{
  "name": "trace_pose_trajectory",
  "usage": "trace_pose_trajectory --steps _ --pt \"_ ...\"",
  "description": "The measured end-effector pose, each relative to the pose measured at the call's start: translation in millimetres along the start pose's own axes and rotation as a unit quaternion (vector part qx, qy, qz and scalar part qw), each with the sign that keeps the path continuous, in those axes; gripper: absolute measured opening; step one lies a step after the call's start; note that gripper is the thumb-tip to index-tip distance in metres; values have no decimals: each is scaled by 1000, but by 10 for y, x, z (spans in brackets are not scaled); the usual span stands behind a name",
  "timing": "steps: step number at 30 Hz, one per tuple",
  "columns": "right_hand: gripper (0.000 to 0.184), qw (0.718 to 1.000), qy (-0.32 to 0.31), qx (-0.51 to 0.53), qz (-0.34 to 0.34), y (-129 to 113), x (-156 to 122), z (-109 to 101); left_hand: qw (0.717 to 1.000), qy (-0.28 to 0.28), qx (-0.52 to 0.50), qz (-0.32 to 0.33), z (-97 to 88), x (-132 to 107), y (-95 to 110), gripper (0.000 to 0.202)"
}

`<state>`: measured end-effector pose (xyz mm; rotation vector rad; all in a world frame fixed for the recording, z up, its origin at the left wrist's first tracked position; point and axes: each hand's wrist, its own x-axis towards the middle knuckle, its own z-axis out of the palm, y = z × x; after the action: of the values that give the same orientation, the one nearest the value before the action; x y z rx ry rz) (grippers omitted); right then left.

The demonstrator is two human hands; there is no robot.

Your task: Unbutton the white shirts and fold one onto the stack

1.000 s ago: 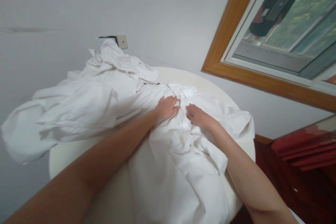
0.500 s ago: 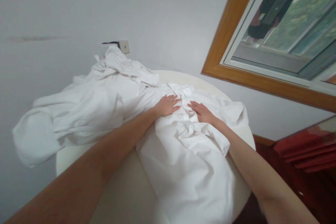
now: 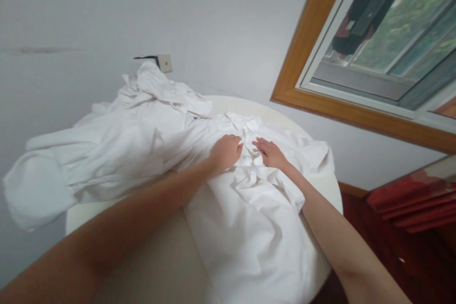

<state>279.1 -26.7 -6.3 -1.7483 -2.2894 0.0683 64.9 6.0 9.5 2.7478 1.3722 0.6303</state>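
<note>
A white shirt [image 3: 256, 228] lies rumpled across a round white table [image 3: 156, 247], its collar toward the wall and its front placket running between my hands. My left hand [image 3: 227, 151] is on the shirt's left front, fingers curled together on the fabric beside the placket; its fingertips are partly hidden. Just right of the placket, my right hand [image 3: 270, 153] rests on the cloth with fingers stretched and slightly apart. A fold of the shirt lies over my right wrist's near side.
More white clothing [image 3: 117, 128] is heaped at the left, hanging past the table edge. Behind are a pale wall with a socket plate [image 3: 165, 63] and a wood-framed window [image 3: 320, 104]. Red fabric [image 3: 416, 199] hangs at the right above a dark red floor.
My left hand has gone from lying flat with fingers spread to curled on the fabric. My right hand has barely moved. The view has shifted slightly.
</note>
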Motion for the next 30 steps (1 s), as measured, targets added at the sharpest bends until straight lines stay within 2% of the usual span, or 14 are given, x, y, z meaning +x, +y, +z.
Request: trace_pose_trajectory --steps 3,7,11,13,17,20,23,27,30 --pt "41 999 24 31 -9 10 -22 12 999 -37 -7 -3 143 -169 26 45" --pt "36 988 96 118 -17 -10 -80 -31 999 -47 2 11 322 -310 -59 55" --pt "30 965 180 193 -10 -98 -153 -262 999 -40 -4 21 316 -334 -92 55" --pt "29 953 188 239 9 -181 -187 -403 999 -25 -11 35 236 -328 -64 52" --pt "31 951 112 285 37 -389 -256 -538 996 -5 -35 80 -22 -347 60 28" --pt "28 964 29 262 26 -480 -299 -494 993 -17 -78 89 -168 -419 157 21" --pt "30 967 -40 248 31 -483 -321 -432 989 -43 -110 92 -203 -502 201 19" --pt "44 965 -47 247 76 -454 -327 -420 992 -61 -81 81 -186 -544 207 17" --pt "44 959 -42 267 87 -430 -326 -444 993 -66 -56 81 -201 -539 220 24"
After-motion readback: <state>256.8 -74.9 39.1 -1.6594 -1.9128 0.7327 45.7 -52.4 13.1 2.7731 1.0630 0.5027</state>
